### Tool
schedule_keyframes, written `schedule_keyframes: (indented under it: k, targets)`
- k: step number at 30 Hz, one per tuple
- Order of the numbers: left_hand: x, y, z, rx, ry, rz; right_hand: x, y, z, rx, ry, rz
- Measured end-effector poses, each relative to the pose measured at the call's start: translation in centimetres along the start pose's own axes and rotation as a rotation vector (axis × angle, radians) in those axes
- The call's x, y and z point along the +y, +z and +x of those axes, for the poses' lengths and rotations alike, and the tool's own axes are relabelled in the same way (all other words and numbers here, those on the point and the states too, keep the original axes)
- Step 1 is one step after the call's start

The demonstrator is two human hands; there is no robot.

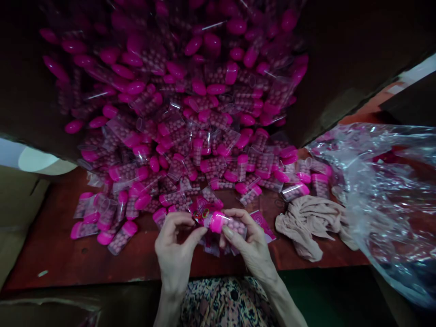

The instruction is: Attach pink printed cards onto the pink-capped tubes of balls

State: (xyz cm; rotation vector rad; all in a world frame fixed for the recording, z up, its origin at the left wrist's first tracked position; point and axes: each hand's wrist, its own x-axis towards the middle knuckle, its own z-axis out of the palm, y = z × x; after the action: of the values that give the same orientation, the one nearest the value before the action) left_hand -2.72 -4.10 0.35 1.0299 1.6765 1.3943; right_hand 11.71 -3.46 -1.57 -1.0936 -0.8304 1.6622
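My right hand (248,236) is closed around a small clear container (237,225) of pale pink balls, its bright pink cap (217,222) pointing left. At the cap end, my left hand (179,240) pinches a shiny printed wrapper (200,213) in red and pink between thumb and fingers. The wrapper meets the cap; whether it is fixed to it I cannot tell. Under and behind my right hand lies a flat pink printed packet (263,225). Part of some clear plastic (211,249) shows below the container, mostly hidden by my hands.
A large heap of similar pink-capped containers (204,118) spills from a dark box onto the red tabletop (150,259). A crumpled beige cloth (308,222) lies to the right, beside a big clear plastic bag (391,195). Several containers (105,218) lie loose at the left.
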Motion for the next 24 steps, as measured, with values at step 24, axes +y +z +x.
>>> schedule_keyframes:
  k: [24]
  targets:
    - [-0.7,1.3,-0.8,-0.153,0.011,0.124,1.2,-0.4,-0.1,0.008,-0.093,-0.205]
